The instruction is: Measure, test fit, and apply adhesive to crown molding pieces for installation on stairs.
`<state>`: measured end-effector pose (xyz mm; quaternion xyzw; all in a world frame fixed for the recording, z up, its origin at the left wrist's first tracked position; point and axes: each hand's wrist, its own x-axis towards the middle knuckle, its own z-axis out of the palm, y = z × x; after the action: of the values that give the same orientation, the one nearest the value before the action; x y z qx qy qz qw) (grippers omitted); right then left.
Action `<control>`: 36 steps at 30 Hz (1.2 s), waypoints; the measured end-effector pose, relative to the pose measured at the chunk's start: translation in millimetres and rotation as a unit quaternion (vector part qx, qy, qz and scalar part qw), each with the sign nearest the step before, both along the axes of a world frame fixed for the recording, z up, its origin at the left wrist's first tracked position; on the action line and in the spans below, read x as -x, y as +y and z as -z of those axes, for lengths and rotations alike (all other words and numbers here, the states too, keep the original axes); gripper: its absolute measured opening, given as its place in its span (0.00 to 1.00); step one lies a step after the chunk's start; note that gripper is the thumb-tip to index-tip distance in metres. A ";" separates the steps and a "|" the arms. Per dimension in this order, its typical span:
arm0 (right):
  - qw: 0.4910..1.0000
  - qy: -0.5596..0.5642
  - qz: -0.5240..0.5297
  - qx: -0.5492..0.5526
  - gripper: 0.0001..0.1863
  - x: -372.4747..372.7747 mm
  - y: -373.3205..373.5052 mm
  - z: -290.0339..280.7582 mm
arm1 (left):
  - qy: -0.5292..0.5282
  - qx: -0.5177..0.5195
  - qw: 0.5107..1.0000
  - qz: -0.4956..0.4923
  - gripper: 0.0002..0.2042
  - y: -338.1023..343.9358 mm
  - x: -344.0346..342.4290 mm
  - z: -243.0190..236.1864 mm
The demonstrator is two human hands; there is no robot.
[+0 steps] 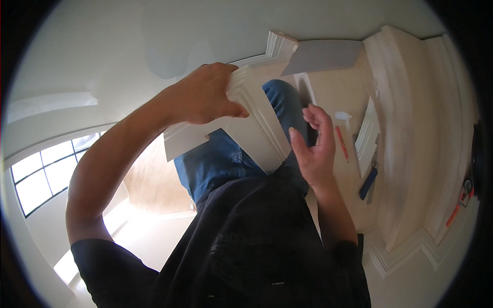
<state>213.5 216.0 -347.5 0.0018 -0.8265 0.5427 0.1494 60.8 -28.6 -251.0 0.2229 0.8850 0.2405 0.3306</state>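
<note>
Head view, white moulding [259, 129] in left hand [208, 96]

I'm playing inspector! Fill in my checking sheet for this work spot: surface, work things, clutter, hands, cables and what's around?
Surface: light wood floor, with light wood steps at right.
Work things: white grooved trim, held above the lap.
Clutter: red pencil, another white trim piece, blue-handled tool, grey board.
Hands: left hand grips the held trim; right hand is open beside it.
Cables: nothing seen.
Surroundings: pale wall; bright paned window at left.
</note>
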 end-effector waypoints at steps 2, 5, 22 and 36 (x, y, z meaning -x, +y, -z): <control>1.000 0.015 -0.010 0.014 0.20 0.6 -14.8 -4.2 | 0.042 -0.013 0.999 0.008 0.27 -2.5 0.1 4.5; 0.955 -0.144 -0.160 0.204 0.11 -17.9 -37.7 -19.9 | 0.039 -0.014 0.999 0.008 0.26 -6.7 1.1 7.4; 0.413 -0.403 -0.157 0.802 0.21 -33.8 -157.6 27.6 | 0.026 0.000 1.000 -0.019 0.24 -6.4 3.9 5.3; 0.394 -0.328 -0.155 0.845 0.12 -19.4 -173.9 47.6 | -0.003 -0.009 0.999 -0.044 0.24 -22.7 7.0 18.6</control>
<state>232.9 42.1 -395.1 -0.1754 0.0840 0.9356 -0.2947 53.8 -51.3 -269.6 0.1862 0.8908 0.2629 0.3205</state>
